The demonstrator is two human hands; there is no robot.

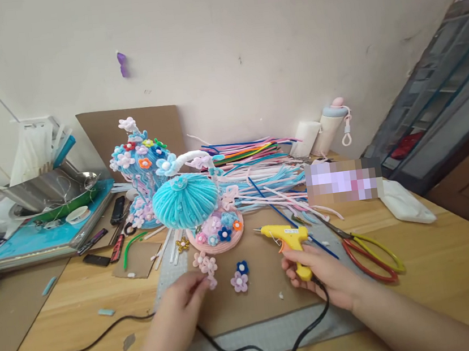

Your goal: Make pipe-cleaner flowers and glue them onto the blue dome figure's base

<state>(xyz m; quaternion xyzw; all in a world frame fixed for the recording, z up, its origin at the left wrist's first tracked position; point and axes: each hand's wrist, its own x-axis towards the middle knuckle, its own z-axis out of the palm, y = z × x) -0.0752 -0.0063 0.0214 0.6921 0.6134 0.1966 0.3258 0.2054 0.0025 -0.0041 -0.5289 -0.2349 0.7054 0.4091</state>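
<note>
My right hand (321,273) is wrapped round the handle of a yellow glue gun (289,237), its nozzle pointing left. My left hand (185,298) pinches a small pale purple flower (212,282), beside pink flowers (205,263) on the cardboard (263,303). A dark blue flower (242,267) and a lilac flower (239,281) lie between my hands. Behind them stands a fuzzy craft with a turquoise shade (185,200) over a round pink base (226,246) covered in flowers. A taller blue flowered craft (141,164) is at its left.
Scissors (372,255) lie right of my right hand. Pipe cleaners (260,178) are piled behind. A metal bowl (48,190) sits on books at left. The black cord (255,346) loops across the front. A bottle (329,129) stands near the wall.
</note>
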